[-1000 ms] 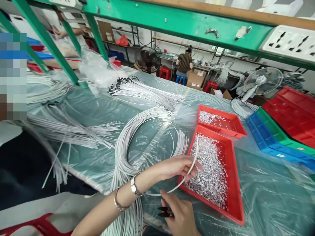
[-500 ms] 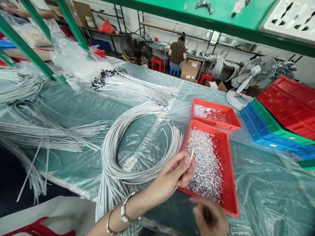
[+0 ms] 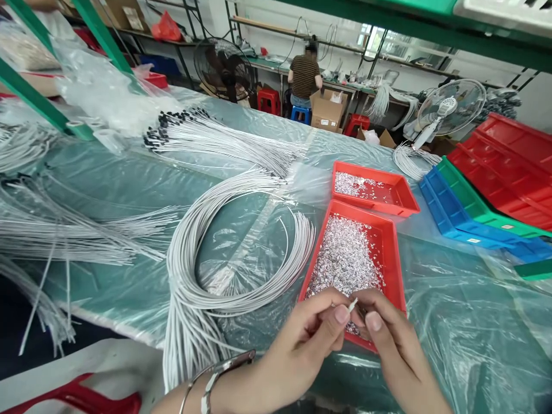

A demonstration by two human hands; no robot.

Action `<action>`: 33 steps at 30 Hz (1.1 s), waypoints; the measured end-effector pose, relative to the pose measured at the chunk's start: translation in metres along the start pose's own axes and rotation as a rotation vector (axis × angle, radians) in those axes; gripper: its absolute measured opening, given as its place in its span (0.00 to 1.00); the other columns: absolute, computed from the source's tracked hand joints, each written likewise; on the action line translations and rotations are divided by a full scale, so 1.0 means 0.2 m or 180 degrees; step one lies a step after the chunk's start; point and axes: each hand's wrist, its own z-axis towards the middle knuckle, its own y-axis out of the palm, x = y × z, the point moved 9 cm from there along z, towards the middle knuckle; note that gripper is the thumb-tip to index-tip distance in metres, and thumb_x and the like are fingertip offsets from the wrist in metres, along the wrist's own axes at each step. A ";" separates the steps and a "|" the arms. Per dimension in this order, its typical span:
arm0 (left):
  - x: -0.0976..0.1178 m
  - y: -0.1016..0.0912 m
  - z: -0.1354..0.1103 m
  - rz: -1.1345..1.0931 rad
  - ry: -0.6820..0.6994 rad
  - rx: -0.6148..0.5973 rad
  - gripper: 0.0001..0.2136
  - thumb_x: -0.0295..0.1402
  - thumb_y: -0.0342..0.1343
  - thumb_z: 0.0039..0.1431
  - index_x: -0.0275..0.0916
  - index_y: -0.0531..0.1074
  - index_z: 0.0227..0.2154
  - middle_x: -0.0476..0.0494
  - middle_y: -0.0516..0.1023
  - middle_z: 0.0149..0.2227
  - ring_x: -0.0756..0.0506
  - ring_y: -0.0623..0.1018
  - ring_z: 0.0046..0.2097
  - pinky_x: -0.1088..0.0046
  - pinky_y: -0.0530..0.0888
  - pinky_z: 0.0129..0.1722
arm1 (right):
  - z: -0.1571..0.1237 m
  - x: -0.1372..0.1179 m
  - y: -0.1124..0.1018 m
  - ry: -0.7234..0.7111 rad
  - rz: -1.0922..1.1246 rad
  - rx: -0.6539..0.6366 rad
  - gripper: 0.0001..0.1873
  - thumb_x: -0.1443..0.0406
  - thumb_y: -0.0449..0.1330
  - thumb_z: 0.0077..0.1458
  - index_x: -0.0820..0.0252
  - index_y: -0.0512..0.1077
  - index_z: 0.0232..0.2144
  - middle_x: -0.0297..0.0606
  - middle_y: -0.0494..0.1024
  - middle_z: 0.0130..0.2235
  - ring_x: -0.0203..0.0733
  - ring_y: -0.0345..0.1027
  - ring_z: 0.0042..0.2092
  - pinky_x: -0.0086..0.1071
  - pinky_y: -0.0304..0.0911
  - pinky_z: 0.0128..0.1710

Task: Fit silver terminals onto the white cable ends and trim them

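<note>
Between thumb and forefinger, my left hand (image 3: 317, 339) pinches the end of a white cable (image 3: 353, 304). My right hand (image 3: 388, 336) is closed beside it, its thumb and fingertips pressed together close to that cable end; whatever it pinches is too small and hidden to make out. Both hands are over the near edge of a red tray (image 3: 390, 259) holding many small shiny metal pieces (image 3: 345, 253). Left of the tray lies a big coil of white cables (image 3: 185, 259), its loose ends hanging toward me.
A second red tray (image 3: 405, 195) with fewer metal pieces stands behind. Bundles of white cables (image 3: 233, 141) with black ends lie at the back and left. Stacked blue, green and red bins (image 3: 495, 178) stand right. Far off, a person (image 3: 304, 77) sits near fans.
My right hand has come up and inward to meet my left hand at the cable end. My left hand has moved lower and slightly right, and the view has shifted a little.
</note>
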 end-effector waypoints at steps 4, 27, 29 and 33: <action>0.02 0.00 0.00 0.0247 -0.0028 0.0010 0.13 0.42 0.44 0.67 0.39 0.65 0.32 0.55 0.56 0.23 0.53 0.55 0.24 0.74 0.55 0.22 | 0.01 -0.01 0.00 0.0001 -0.0023 -0.0114 0.10 0.60 0.47 0.67 0.50 0.67 0.38 0.28 0.69 0.28 0.34 0.64 0.30 0.23 0.59 0.29; 0.14 0.05 -0.05 0.2229 0.0930 -0.0088 0.08 0.29 0.45 0.66 0.41 0.67 0.32 0.51 0.66 0.24 0.51 0.64 0.24 0.77 0.67 0.26 | -0.07 -0.16 -0.04 -0.0181 -0.0741 0.0153 0.11 0.57 0.46 0.67 0.43 0.67 0.46 0.28 0.75 0.28 0.38 0.72 0.28 0.27 0.66 0.24; 0.13 0.06 -0.05 0.2085 0.0918 -0.0148 0.09 0.31 0.43 0.67 0.41 0.67 0.32 0.51 0.65 0.24 0.51 0.64 0.25 0.77 0.66 0.26 | -0.08 -0.15 -0.05 -0.0222 -0.0779 0.0239 0.11 0.56 0.46 0.67 0.44 0.67 0.44 0.29 0.76 0.29 0.37 0.72 0.27 0.27 0.66 0.25; 0.10 0.04 -0.06 0.1661 0.0590 -0.0116 0.14 0.36 0.39 0.68 0.40 0.68 0.32 0.51 0.63 0.23 0.51 0.63 0.23 0.76 0.64 0.24 | -0.12 -0.01 -0.07 0.0018 -0.0837 0.0224 0.08 0.59 0.50 0.65 0.50 0.68 0.41 0.30 0.77 0.30 0.38 0.73 0.30 0.25 0.67 0.26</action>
